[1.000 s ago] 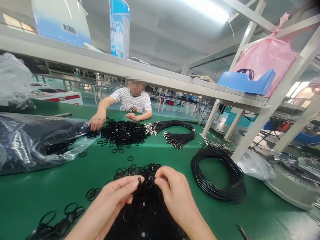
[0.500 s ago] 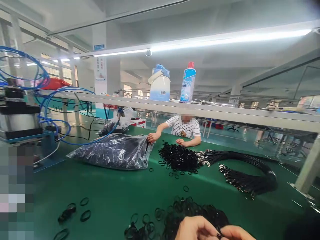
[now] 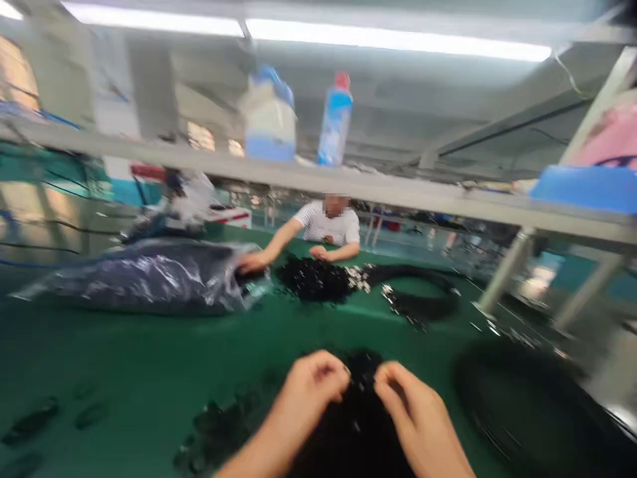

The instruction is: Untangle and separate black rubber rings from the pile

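Observation:
My left hand [image 3: 314,385] is closed, thumb against curled fingers, with a small dark speck at the fingertips. A short gap away, my right hand [image 3: 417,406] is pinched too. Whatever either one holds is too small and blurred to name. Beneath and between them lies a pile of black rings [image 3: 365,368] on the green tabletop [image 3: 149,358]. More loose black rings [image 3: 216,425] spread to the left of my left forearm.
Across the table a person [image 3: 328,222] reaches into a clear plastic bag [image 3: 164,275] of dark contents. Near them lie another black ring pile [image 3: 313,279] and bundled black cables [image 3: 423,305]. A dark coil [image 3: 497,425] lies right. Above, a shelf [image 3: 398,186] carries a jug [image 3: 271,119] and spray can [image 3: 336,123].
The view has swung right and tilted down. My hands, close together at the bottom edge before, are now fully in view and apart. The person's hand has gone into the bag's opening.

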`<state>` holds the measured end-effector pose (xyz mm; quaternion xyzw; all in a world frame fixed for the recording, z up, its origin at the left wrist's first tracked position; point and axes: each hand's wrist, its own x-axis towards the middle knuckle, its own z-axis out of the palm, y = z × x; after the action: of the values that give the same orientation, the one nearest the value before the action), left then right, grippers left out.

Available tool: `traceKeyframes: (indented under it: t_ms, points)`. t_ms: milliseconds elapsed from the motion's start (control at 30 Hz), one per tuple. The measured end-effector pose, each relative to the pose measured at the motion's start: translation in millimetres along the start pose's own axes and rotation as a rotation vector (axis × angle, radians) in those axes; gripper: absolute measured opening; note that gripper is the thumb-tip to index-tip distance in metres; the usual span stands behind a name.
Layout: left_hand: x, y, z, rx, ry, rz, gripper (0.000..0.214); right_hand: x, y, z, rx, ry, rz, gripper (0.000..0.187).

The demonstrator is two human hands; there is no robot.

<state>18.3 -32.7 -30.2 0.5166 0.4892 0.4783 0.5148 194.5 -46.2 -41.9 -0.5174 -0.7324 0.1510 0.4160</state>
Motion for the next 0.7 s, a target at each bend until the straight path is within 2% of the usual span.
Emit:
traceKeyframes:
  t_ms: [133, 300, 400, 500, 600, 700]
  points:
    - [12, -3, -14.0, 0.056, -0.055, -0.034, 0.012, 8, -6, -12, -0.167, -0.067, 0.037, 0.017]
    - [18, -17, -34.1, 0.399, -0.091, 0.027, 0.018, 8, 4, -13, -0.261, -0.142, 0.074, 0.015]
    - [13, -22, -40.5, 0.435, -0.093, -0.014, 0.033, 6, 6, -13, -0.262, -0.188, 0.082, 0.016]
    - [7, -14, -54.4, 0.423, -0.033, -0.016, 0.038, 5, 3, -16, -0.276, -0.164, 0.050, 0.023]
    - [1, 2, -87.6, 0.484, 0.105, 0.007, 0.035, 4, -1, -19, -0.288, -0.125, 0.012, 0.024]
    - [-7, 5, -134.8, 0.591, 0.259, 0.011, 0.032, 2, -4, -19, -0.282, -0.094, 0.031, 0.024]
